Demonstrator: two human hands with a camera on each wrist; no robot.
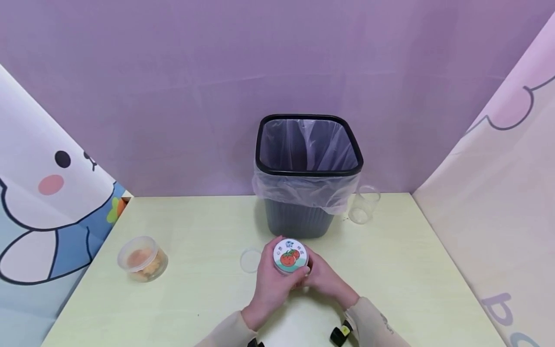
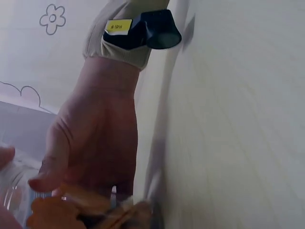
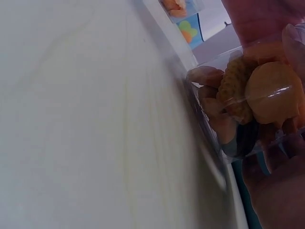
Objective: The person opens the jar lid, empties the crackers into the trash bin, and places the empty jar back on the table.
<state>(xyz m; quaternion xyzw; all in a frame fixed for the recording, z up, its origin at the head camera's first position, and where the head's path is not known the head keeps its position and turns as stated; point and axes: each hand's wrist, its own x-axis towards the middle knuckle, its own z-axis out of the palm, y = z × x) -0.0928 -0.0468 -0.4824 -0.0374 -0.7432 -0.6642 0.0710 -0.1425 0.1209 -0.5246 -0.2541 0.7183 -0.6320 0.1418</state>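
Observation:
Both hands hold a clear plastic jar [image 3: 233,109] in front of the bin. Its round lid [image 1: 290,256] bears a picture of two red tomatoes on white and green. The left hand [image 1: 272,282] wraps the jar's left side, with its thumb across the near edge of the lid. From the right, the right hand [image 1: 325,279] grips the jar's side, its fingers partly hidden behind the left thumb. Through the wall in the right wrist view, a ridged biscuit [image 3: 237,88], a round tan piece [image 3: 272,93] and a dark piece [image 3: 241,138] show.
Behind the hands stands a dark bin [image 1: 299,217] with a black rim and a clear liner. A clear cup [image 1: 363,207] is to its right. A thin clear disc [image 1: 250,260] lies left of the hands. Farther left is a clear tub [image 1: 143,259] with orange pieces.

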